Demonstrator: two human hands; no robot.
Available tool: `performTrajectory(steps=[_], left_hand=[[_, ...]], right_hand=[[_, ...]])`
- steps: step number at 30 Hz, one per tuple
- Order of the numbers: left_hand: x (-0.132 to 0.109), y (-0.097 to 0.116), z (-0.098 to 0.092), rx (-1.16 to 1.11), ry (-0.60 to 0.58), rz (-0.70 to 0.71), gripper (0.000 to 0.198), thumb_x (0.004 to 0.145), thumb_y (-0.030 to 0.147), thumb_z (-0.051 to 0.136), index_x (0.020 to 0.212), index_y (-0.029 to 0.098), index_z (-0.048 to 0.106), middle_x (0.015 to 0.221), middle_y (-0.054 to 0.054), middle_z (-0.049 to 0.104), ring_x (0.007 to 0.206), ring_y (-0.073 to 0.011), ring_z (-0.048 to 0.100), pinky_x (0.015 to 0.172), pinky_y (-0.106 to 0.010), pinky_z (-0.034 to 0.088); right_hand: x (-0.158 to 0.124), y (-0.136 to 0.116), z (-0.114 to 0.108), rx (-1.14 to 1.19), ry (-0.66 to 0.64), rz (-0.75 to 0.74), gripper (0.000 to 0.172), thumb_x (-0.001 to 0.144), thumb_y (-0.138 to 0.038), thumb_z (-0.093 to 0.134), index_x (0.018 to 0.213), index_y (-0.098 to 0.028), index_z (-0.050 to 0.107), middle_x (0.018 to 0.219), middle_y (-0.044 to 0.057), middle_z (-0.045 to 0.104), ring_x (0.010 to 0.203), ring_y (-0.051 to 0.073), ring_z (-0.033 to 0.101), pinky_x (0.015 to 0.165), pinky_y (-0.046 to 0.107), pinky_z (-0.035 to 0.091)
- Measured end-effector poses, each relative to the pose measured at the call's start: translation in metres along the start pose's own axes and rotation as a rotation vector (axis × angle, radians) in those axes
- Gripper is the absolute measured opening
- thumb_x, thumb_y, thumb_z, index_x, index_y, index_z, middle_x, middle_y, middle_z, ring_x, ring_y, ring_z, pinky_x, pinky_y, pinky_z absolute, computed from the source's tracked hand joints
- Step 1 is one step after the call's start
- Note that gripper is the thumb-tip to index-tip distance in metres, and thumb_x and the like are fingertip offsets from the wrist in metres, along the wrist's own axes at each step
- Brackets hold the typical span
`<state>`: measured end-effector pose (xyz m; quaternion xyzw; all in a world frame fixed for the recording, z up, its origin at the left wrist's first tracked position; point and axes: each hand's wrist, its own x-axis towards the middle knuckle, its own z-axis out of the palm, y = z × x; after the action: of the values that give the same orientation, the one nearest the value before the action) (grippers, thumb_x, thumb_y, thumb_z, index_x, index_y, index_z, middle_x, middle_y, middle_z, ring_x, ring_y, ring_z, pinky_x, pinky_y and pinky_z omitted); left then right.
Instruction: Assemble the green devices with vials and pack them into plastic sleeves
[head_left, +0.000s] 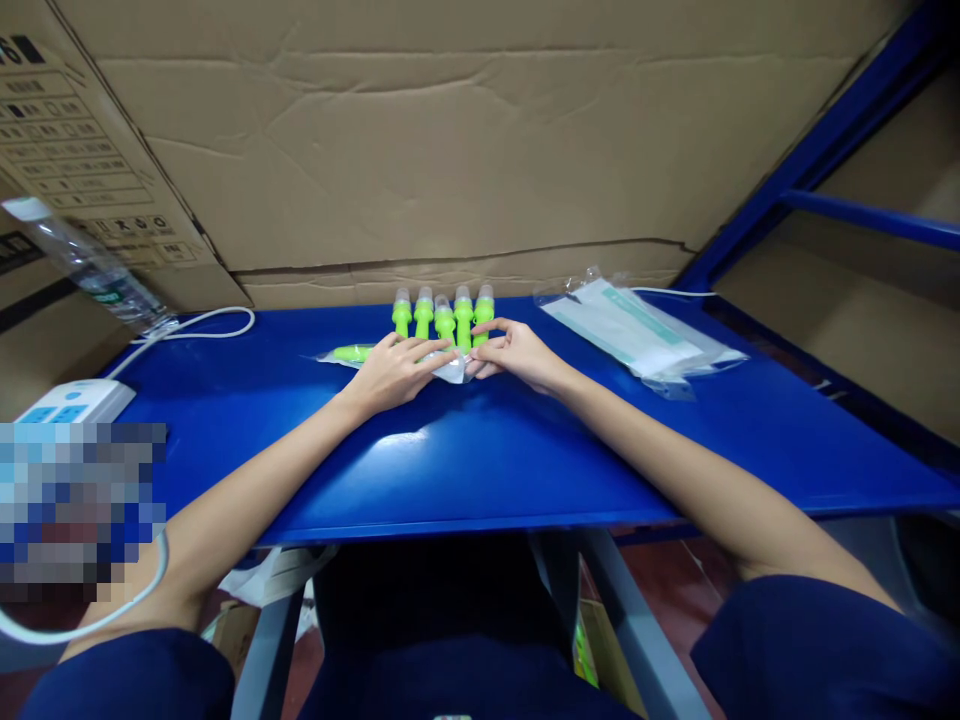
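Note:
A clear plastic bag [451, 371] lies across the blue table, with a lime-green stick-like item [351, 354] inside its left part. My left hand [394, 372] is over the bag's middle, fingers reaching along it to the right and holding it; the thumb is hidden. At the bag's right end, my right hand [517, 355] pinches the plastic between thumb and fingers. Just behind the hands, several lime-green pieces with clear caps [424, 308] stand in a row. The fingers of my right hand partly cover the rightmost pieces.
Flat clear packets with white and green contents [626, 330] lie at right. A power strip [79, 402] with a white cable [217, 318] is at left, near a leaning clear bottle [94, 265]. Cardboard [465, 150] walls the back; a blue frame [787, 150] rises at right.

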<state>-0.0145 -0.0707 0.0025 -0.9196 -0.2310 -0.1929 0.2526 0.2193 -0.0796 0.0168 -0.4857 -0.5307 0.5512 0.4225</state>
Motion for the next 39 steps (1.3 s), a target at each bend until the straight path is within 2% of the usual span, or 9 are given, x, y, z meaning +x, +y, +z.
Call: performTrajectory(steps=[4, 8, 12, 15, 20, 24, 28, 32, 39], left_hand=[[0.000, 0.000, 0.000, 0.042, 0.075, 0.075, 0.032, 0.103, 0.022, 0.051, 0.132, 0.023, 0.065, 0.135, -0.004, 0.070, 0.106, -0.0190, 0.072, 0.079, -0.033, 0.044], [-0.001, -0.002, 0.001, 0.066, 0.105, 0.107, 0.036, 0.102, 0.014, 0.049, 0.134, 0.024, 0.063, 0.138, -0.003, 0.068, 0.110, -0.0179, 0.072, 0.080, -0.032, 0.045], [-0.003, -0.004, 0.002, 0.061, 0.123, 0.080, 0.036, 0.101, 0.013, 0.050, 0.134, 0.022, 0.063, 0.134, -0.004, 0.070, 0.109, -0.0181, 0.072, 0.077, -0.031, 0.045], [-0.004, -0.005, 0.002, 0.062, 0.128, 0.046, 0.035, 0.102, 0.014, 0.050, 0.133, 0.022, 0.063, 0.133, -0.004, 0.071, 0.108, -0.0183, 0.073, 0.074, -0.031, 0.046], [-0.005, -0.004, 0.001, 0.043, 0.118, -0.013, 0.036, 0.102, 0.015, 0.049, 0.133, 0.023, 0.064, 0.131, -0.005, 0.072, 0.111, -0.0178, 0.072, 0.076, -0.030, 0.048], [-0.004, -0.003, 0.000, 0.030, 0.136, -0.060, 0.035, 0.103, 0.017, 0.048, 0.132, 0.022, 0.065, 0.128, -0.006, 0.074, 0.110, -0.0183, 0.072, 0.077, -0.030, 0.048], [-0.005, -0.004, -0.004, 0.011, 0.148, -0.123, 0.036, 0.102, 0.017, 0.047, 0.133, 0.020, 0.065, 0.130, -0.008, 0.073, 0.111, -0.0208, 0.072, 0.077, -0.032, 0.048], [-0.005, -0.003, -0.005, -0.029, 0.126, -0.172, 0.038, 0.102, 0.017, 0.044, 0.136, 0.017, 0.063, 0.130, -0.013, 0.072, 0.114, -0.0224, 0.071, 0.080, -0.034, 0.049], [-0.004, -0.001, -0.004, 0.038, 0.132, -0.146, 0.031, 0.102, 0.016, 0.044, 0.121, 0.014, 0.069, 0.126, -0.013, 0.074, 0.111, -0.0231, 0.073, 0.076, -0.034, 0.048]], right_hand=[[0.001, -0.001, 0.001, 0.064, 0.050, 0.021, 0.025, 0.088, 0.006, 0.062, 0.101, -0.014, 0.054, 0.065, 0.004, 0.072, 0.061, 0.017, 0.075, 0.064, 0.026, 0.066], [0.002, -0.004, 0.000, 0.180, 0.048, 0.015, 0.008, 0.098, -0.008, 0.057, 0.094, -0.014, 0.056, 0.070, 0.006, 0.072, 0.060, 0.016, 0.074, 0.066, 0.028, 0.067], [0.003, -0.002, -0.005, 0.303, -0.035, -0.068, 0.005, 0.096, -0.017, 0.062, 0.093, -0.016, 0.058, 0.080, 0.008, 0.074, 0.077, 0.018, 0.077, 0.089, 0.038, 0.064], [0.006, 0.006, -0.007, 0.289, -0.066, -0.209, 0.025, 0.081, -0.019, 0.077, 0.095, -0.019, 0.056, 0.103, 0.008, 0.074, 0.100, 0.019, 0.076, 0.108, 0.041, 0.055], [0.008, 0.022, -0.003, -0.077, -0.057, -0.571, 0.045, 0.074, -0.035, 0.081, 0.105, -0.025, 0.050, 0.150, 0.010, 0.046, 0.126, 0.024, 0.063, 0.113, 0.045, 0.049], [0.004, 0.030, 0.003, -0.540, 0.097, -0.839, 0.032, 0.085, -0.031, 0.070, 0.112, -0.023, 0.054, 0.158, 0.017, 0.032, 0.137, 0.034, 0.051, 0.115, 0.058, 0.043], [0.003, 0.036, 0.008, -0.719, 0.169, -0.912, 0.037, 0.091, -0.026, 0.060, 0.127, -0.021, 0.055, 0.156, 0.020, 0.037, 0.139, 0.036, 0.048, 0.115, 0.061, 0.041], [0.000, 0.040, 0.013, -0.784, 0.021, -0.896, 0.059, 0.096, -0.025, 0.051, 0.153, -0.020, 0.039, 0.154, 0.019, 0.046, 0.147, 0.033, 0.040, 0.119, 0.059, 0.037], [-0.006, 0.043, 0.022, -0.830, -0.151, -0.859, 0.089, 0.096, -0.022, 0.051, 0.167, -0.023, -0.003, 0.172, 0.013, 0.012, 0.159, 0.032, 0.013, 0.126, 0.062, 0.022]])
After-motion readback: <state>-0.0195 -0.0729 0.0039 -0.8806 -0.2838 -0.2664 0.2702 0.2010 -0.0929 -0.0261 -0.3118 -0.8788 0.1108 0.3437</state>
